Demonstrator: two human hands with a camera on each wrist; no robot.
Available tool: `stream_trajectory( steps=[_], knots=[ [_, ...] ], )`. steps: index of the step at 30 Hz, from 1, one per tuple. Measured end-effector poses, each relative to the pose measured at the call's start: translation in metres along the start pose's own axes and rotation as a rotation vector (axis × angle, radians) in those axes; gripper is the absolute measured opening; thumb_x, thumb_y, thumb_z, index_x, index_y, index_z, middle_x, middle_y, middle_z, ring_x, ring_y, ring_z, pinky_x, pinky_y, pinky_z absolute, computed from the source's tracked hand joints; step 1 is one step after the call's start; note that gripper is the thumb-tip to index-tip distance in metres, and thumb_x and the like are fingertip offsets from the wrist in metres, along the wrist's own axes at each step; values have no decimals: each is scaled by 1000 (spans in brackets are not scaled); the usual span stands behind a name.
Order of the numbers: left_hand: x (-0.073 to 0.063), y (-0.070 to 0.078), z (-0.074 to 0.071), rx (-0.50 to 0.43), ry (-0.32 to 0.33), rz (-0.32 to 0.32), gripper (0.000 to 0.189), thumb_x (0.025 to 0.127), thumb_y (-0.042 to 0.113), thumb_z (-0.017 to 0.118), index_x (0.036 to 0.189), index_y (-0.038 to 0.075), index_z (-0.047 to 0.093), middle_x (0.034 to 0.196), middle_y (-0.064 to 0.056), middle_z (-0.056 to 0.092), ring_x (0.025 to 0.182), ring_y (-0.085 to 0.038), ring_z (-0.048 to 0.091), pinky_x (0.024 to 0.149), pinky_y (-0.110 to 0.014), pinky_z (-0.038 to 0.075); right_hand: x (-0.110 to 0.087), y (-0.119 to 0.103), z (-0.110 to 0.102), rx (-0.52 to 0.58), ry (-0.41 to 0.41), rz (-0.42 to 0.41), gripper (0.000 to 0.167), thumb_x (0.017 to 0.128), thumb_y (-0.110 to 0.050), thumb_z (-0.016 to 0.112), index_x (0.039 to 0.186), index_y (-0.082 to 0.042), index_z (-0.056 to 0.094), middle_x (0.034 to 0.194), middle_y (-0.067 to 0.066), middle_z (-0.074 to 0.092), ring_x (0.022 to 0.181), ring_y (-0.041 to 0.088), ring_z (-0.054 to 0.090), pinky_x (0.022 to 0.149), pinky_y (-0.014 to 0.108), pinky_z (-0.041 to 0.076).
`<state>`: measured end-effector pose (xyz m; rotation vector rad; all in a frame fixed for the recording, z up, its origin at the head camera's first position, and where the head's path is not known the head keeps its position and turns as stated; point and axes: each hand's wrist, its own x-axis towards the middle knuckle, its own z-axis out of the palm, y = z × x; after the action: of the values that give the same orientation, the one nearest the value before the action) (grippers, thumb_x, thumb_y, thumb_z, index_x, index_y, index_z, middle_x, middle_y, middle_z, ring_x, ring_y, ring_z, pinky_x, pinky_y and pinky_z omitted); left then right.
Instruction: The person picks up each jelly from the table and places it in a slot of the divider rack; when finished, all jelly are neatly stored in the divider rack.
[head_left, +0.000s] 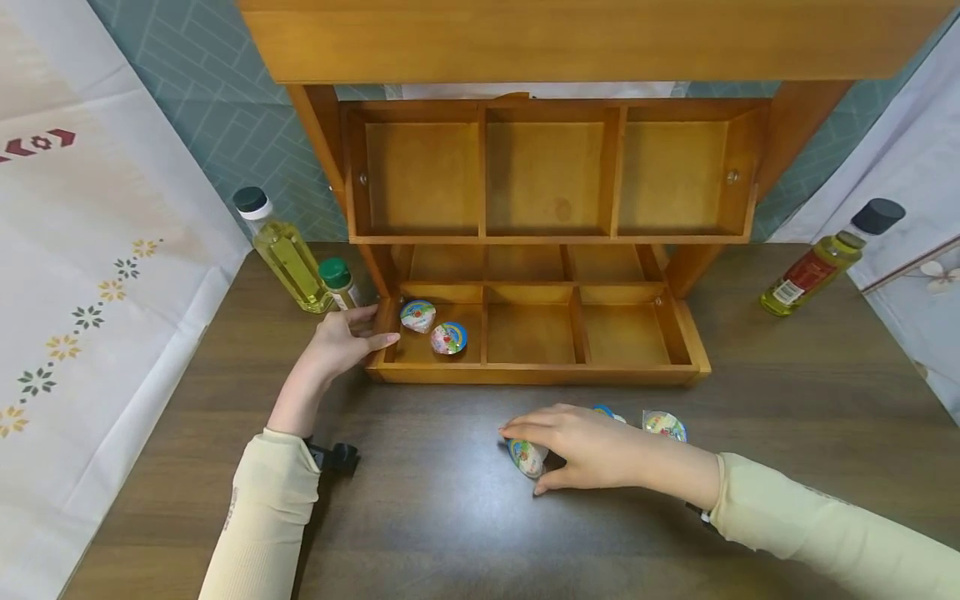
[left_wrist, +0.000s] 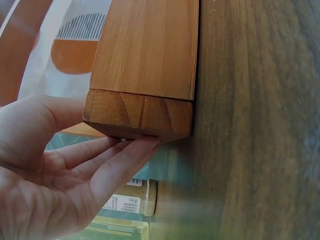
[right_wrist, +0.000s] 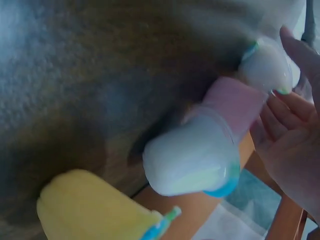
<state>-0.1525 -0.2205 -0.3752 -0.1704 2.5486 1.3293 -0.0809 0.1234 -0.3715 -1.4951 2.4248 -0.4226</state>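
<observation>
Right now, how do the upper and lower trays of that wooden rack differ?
The lower tray holds two small cups in its left compartment, while the upper tray shows nothing inside. The left hand grips the lower tray's left end; neither hand touches the upper tray. The lower tray sits on the table, while the upper tray is raised above it. Both are brown wood with a row of three compartments.

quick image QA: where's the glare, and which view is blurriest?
Head: bright glare on the tabletop beside the right hand, otherwise mostly sharp; left wrist: grain clear on the wooden rack, table surface softer; right wrist: blurriest, with soft edges on the white cup and yellow cup, pale haze toward top right.
</observation>
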Motion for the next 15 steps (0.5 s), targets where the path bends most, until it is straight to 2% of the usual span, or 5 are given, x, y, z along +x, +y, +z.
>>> stream_trajectory(
  steps=[11,15],
  knots=[
    [0,-1,-1,-18,6,10,71,86,23,69,142,-2,35,135,-25,47,123,-34,48,97,-43,43,4,-2,12,-51,-17,-5,61,80,-30,74,133,-11,50,128,2,56,115,19,55,95,37,46],
    [0,-1,-1,-24,0,12,71,86,23,69,142,-2,34,135,-25,46,123,-34,48,97,-43,43,4,-2,11,-26,-9,-4,53,82,-22,73,130,-10,52,125,2,57,112,18,57,92,34,48]
  ],
)
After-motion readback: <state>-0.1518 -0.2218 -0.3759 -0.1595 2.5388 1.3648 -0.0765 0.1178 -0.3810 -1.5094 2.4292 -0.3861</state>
